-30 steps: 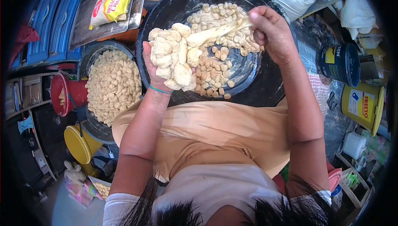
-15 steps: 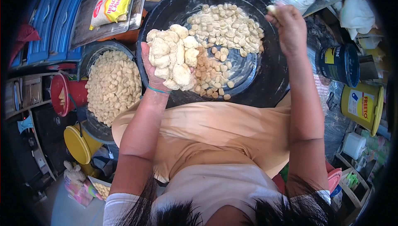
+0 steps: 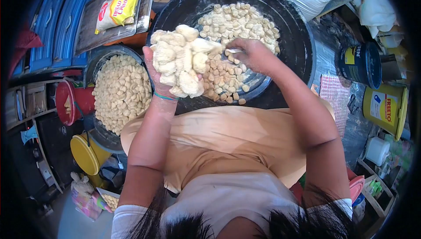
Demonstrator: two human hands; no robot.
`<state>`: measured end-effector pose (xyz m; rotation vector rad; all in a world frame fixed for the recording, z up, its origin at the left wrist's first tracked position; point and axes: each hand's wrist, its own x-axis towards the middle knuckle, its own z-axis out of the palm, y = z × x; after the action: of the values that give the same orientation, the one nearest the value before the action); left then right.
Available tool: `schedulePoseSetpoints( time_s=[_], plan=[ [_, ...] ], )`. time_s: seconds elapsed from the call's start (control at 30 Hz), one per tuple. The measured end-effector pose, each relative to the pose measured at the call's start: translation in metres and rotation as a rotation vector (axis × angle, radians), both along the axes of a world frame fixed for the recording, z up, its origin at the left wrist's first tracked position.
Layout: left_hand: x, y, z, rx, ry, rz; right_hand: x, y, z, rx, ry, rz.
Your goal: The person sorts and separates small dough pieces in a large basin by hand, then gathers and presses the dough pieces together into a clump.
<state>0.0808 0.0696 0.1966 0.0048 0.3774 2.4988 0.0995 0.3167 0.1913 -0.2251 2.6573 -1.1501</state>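
Observation:
My left hand (image 3: 154, 74) holds up a large lumpy mass of pale, floury dough (image 3: 177, 61) above the left side of a wide black basin (image 3: 296, 41). Close to the dough's right side, my right hand (image 3: 252, 54) is closed on a small pale piece of dough (image 3: 233, 50). A short tip of dough sticks out from the mass toward my right fingers. Flat round pieces (image 3: 239, 19) lie floured at the top of the basin, and browner ones (image 3: 223, 76) lie nearer me.
A second tub (image 3: 103, 132) at the left is heaped with similar pieces. Beyond it are a red bucket (image 3: 66, 100), a yellow bucket (image 3: 85, 153) and a bread crumb bag (image 3: 117, 10) on a board. Dark (image 3: 359, 65) and yellow (image 3: 383, 109) buckets stand at the right.
My right hand pulled a long strip off the dough, swung out to the right rim, and has come back beside the mass. My left hand still holds the mass, now slightly further left.

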Motion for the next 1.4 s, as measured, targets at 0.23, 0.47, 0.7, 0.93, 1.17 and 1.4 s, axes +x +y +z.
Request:
schedulePoseSetpoints(
  time_s=[0.23, 0.47, 0.7, 0.93, 1.17, 1.4],
  plan=[
    [-0.005, -0.008, 0.007, -0.007, 0.106, -0.052, -0.001, -0.015, 0.015, -0.574, -0.277, -0.073],
    [0.013, 0.014, 0.003, -0.128, -0.129, -0.097, 0.003, -0.019, 0.028, -0.813, -0.283, -0.307],
    [0.014, 0.03, 0.022, -0.05, -0.106, -0.22, -0.014, 0.018, 0.039, -0.433, 0.02, -0.123],
    [0.016, 0.033, 0.008, -0.133, -0.107, -0.275, -0.002, -0.009, 0.037, -0.742, -0.112, -0.22],
    [0.014, 0.033, 0.012, -0.06, -0.018, -0.229, -0.009, 0.0, 0.044, -0.76, -0.08, -0.432],
    [0.014, 0.028, -0.005, -0.089, 0.026, -0.114, 0.002, -0.01, 0.035, -0.39, 0.062, -0.017]
  ],
)
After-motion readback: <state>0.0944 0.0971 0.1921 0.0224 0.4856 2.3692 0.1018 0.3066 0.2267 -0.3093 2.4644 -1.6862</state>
